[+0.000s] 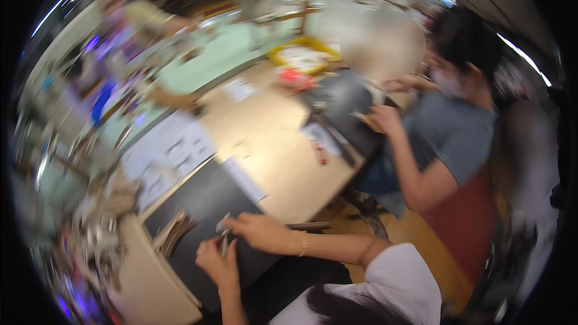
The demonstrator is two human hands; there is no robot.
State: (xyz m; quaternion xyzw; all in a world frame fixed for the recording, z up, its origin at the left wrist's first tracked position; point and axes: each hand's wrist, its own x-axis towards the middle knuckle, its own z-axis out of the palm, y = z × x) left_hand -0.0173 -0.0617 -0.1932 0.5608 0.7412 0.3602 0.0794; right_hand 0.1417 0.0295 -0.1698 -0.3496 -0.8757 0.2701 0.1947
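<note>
My left hand (218, 263) is closed with fingers pinched around a thin greyish-brown piece (224, 245) above a black mat (198, 192). My right hand (259, 232), with a gold bracelet at its wrist, reaches in from the right. Its fingertips pinch a small pale, shiny object (222, 224) right over the left hand's piece. Blur hides what kind of thing either one is, and whether they touch. Left of my hands, a stack of curved brown strips (173, 233) lies on the mat.
A co-worker in a grey shirt (448, 138) handles something small at another black mat (346, 105). Printed sheets (168, 153) lie beyond my mat. A yellow tray (304, 54) sits farther back beside a red-pink item (295, 79). Brown bundles (108, 222) pile up at left.
</note>
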